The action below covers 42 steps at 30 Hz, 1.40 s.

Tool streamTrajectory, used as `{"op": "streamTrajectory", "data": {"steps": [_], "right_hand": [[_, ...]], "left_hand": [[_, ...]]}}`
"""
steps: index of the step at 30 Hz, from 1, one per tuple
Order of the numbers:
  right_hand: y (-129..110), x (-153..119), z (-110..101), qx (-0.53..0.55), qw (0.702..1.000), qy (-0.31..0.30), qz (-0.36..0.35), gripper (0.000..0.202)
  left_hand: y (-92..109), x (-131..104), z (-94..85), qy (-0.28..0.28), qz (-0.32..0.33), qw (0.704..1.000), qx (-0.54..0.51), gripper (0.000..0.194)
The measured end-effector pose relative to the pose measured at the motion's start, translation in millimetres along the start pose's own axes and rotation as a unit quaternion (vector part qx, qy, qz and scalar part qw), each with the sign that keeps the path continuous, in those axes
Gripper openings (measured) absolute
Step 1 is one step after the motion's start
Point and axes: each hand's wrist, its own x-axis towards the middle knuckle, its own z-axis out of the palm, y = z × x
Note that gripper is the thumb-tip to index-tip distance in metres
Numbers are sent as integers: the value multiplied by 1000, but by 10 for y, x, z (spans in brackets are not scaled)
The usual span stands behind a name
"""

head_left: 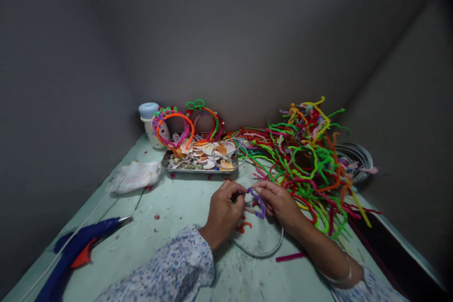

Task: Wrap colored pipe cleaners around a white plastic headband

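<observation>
A purple pipe cleaner (261, 204) is pinched between my two hands over the middle of the table. My left hand (225, 207) has its thumb and forefinger closed at the strip's left end. The fingers of my right hand (278, 200) close on it from the other side, near its top. Just below lies a silvery-grey wire hoop (264, 255), its upper part hidden by my hands. Small orange curled pieces (245, 225) rest inside the hoop's curve. A dark magenta pipe cleaner piece (290, 257) lies under my right forearm.
A metal tray (198, 171) of shells stands at the back, with finished-looking fuzzy headbands (175, 115) behind it. Tangled coloured pipe cleaners (311, 160) heap at right beside coiled wire (359, 155). At left are a blue glue gun (81, 245), a plastic bag (138, 177) and a lidded jar (150, 125).
</observation>
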Motion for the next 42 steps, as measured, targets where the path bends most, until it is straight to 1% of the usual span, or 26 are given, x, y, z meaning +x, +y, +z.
{"op": "streamTrajectory", "data": {"steps": [6, 12, 17, 20, 22, 25, 28, 32, 36, 42], "right_hand": [[8, -3, 0, -4, 1000, -1, 1, 26], [18, 1, -7, -4, 1000, -5, -2, 26], [12, 4, -7, -4, 1000, -1, 1, 26], [10, 4, -8, -10, 1000, 4, -3, 25], [12, 3, -9, -12, 1000, 7, -4, 25], [25, 3, -12, -16, 1000, 8, -11, 25], [35, 5, -11, -20, 1000, 8, -10, 24], [14, -7, 4, -23, 1000, 10, -4, 25], [-17, -25, 15, -32, 999, 11, -5, 25], [-20, -32, 14, -36, 999, 7, -8, 24]], "left_hand": [[26, -15, -19, -8, 24, 999, 43, 21], [34, -27, -42, -29, 43, 994, 96, 21], [13, -23, -25, -18, 48, 995, 88, 20], [9, -10, -21, -11, 22, 997, 67, 19], [12, 2, -30, -15, -12, 999, 50, 20], [10, 22, -48, -29, -50, 998, 10, 14], [-13, 43, -52, -34, -72, 996, -26, 22], [-55, 69, -32, -38, -108, 992, -53, 23], [-64, 89, -14, -47, -131, 989, -57, 24], [-35, 96, -17, -50, -138, 988, -53, 22]]}}
